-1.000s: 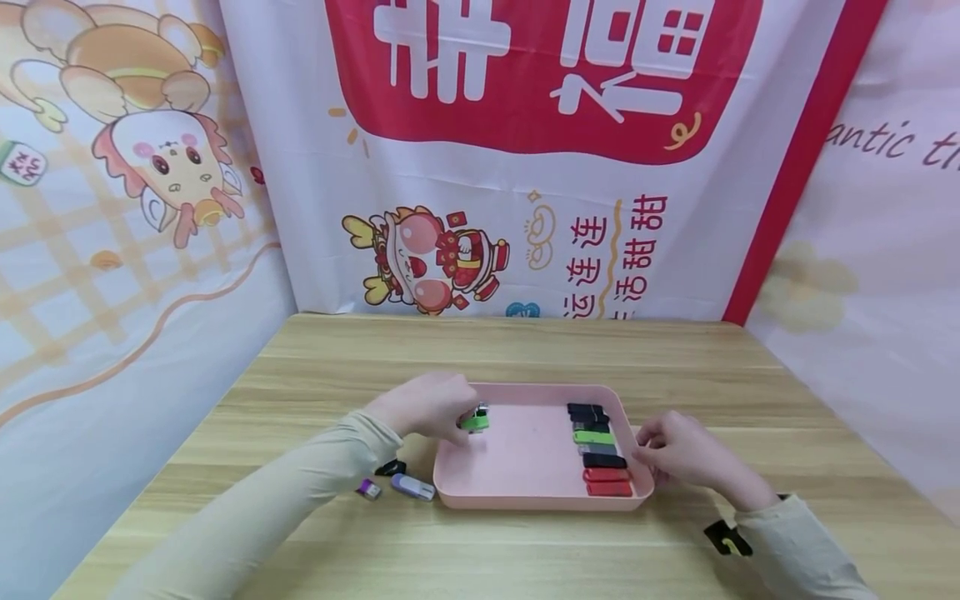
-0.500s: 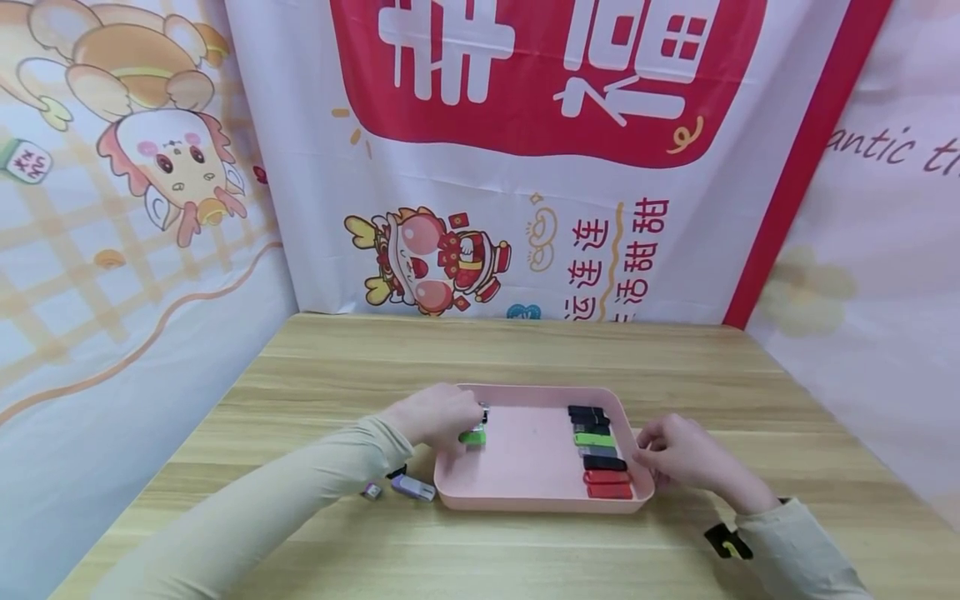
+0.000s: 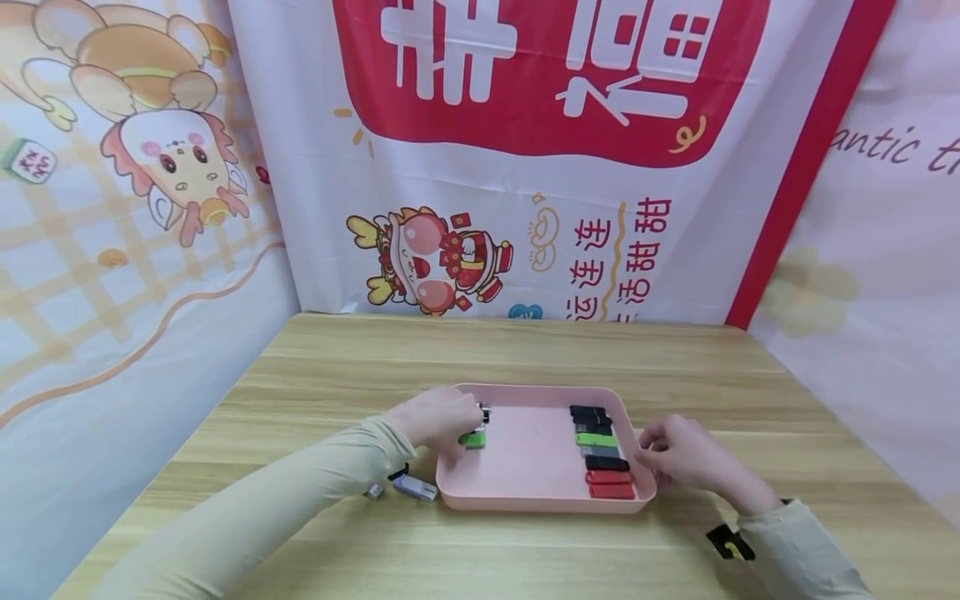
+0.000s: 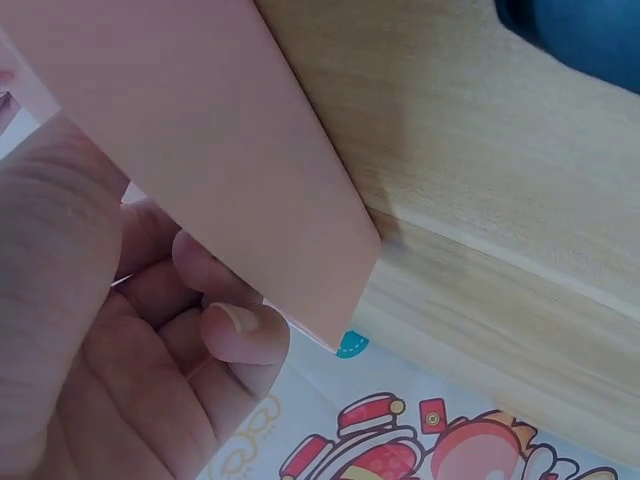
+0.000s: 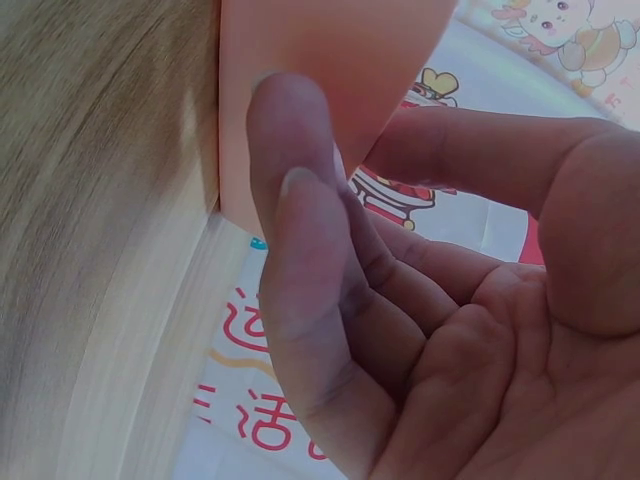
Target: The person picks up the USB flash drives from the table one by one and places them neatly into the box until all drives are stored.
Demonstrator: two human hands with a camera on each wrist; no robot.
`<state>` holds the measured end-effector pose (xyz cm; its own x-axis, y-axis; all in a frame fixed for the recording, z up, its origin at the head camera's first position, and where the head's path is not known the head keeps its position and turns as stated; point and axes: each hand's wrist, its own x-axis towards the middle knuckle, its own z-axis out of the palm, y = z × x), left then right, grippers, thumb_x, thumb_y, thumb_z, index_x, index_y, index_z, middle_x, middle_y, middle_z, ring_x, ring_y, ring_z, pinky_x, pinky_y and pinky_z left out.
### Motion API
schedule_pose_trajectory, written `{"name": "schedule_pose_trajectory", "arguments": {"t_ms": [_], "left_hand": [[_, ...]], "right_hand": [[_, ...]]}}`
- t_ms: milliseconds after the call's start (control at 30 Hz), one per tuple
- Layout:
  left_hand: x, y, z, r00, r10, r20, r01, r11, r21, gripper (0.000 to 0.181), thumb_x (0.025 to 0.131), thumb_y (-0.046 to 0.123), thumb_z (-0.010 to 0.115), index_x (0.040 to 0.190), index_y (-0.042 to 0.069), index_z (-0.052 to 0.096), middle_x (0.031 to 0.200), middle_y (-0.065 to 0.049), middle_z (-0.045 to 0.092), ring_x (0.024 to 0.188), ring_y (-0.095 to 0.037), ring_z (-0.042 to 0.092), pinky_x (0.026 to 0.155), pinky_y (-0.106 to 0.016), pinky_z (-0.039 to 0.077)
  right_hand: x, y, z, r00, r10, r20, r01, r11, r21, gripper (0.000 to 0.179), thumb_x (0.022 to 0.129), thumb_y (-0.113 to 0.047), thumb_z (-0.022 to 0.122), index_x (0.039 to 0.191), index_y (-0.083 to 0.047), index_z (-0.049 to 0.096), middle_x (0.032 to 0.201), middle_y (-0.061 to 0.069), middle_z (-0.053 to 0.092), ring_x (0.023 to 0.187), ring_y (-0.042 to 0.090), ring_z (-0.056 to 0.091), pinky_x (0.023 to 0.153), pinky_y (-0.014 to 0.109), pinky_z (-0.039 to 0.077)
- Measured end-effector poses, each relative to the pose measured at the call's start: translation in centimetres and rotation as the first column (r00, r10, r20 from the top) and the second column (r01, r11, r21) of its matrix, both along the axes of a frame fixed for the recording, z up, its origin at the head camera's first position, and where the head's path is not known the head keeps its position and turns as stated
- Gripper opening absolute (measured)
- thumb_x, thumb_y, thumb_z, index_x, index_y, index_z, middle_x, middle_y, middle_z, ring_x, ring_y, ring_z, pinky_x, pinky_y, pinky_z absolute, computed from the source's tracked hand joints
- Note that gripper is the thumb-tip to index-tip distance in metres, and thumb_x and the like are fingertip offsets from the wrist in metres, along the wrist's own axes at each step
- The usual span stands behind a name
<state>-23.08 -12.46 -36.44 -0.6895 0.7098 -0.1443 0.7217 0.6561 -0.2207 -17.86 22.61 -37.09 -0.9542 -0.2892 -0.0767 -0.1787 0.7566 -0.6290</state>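
A pink tray sits on the wooden table. My left hand reaches over its left wall and pinches a green USB flash drive low inside. A black and silver flash drive, partly covered by the fingers, lies just beyond it. In the left wrist view the tray wall hides the fingertips and the drive. My right hand grips the tray's right wall, thumb on one side and fingers on the other, as the right wrist view shows. Along that side lies a column of flash drives, including a bright green one and red ones.
Left of the tray, on the table, lie a lavender flash drive, a black piece and a small silver-ended drive, near the left sleeve. A printed cloth hangs behind the table.
The left hand has drawn slightly toward the near side inside the tray, and the green flash drive has shifted with it. My right hand keeps its grip on the tray.
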Motion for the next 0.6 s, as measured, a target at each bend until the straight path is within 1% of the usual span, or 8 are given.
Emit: {"name": "schedule_pose_trajectory", "arguments": {"t_ms": [133,300,400,600], "left_hand": [[0.18,0.00,-0.03,1.000,0.008,-0.001,-0.008,1.000,-0.009,0.020,0.074,0.023,0.083,0.081,0.016,0.065,0.068,0.008,0.052,0.062,-0.010,0.048,0.057,-0.026,0.042],[0.17,0.18,0.20,1.000,-0.010,-0.026,0.009,1.000,-0.026,0.019,0.076,0.022,0.082,0.080,0.016,0.064,0.068,0.007,0.051,0.063,-0.011,0.049,0.057,-0.025,0.041],[0.16,0.26,0.26,0.999,-0.017,-0.033,0.016,0.999,-0.037,0.020,0.076,0.021,0.082,0.079,0.017,0.063,0.068,0.008,0.051,0.063,-0.011,0.049,0.057,-0.025,0.041],[0.14,0.29,-0.07,0.997,-0.030,-0.073,0.026,0.998,-0.057,0.022,0.074,0.021,0.081,0.074,0.019,0.058,0.067,0.008,0.051,0.062,-0.011,0.049,0.057,-0.027,0.043]], "right_hand": [[-0.06,-0.05,-0.09,1.000,-0.003,0.011,0.003,1.000,-0.005,0.006,0.089,-0.007,0.068,0.091,-0.001,0.069,0.073,0.004,0.063,0.058,0.019,0.058,0.053,0.037,0.053],[-0.09,-0.03,0.00,1.000,-0.015,0.015,0.015,1.000,-0.011,0.007,0.090,-0.007,0.068,0.092,-0.001,0.068,0.072,0.004,0.062,0.058,0.021,0.059,0.054,0.038,0.053],[-0.04,0.06,0.14,1.000,0.002,0.007,-0.002,1.000,-0.014,0.008,0.090,-0.008,0.067,0.092,0.000,0.068,0.072,0.004,0.062,0.058,0.021,0.059,0.053,0.038,0.052],[-0.06,0.17,-0.14,1.000,0.013,0.011,-0.013,1.000,-0.015,0.007,0.090,-0.008,0.067,0.091,-0.001,0.068,0.072,0.004,0.062,0.058,0.021,0.059,0.052,0.037,0.052]]}}
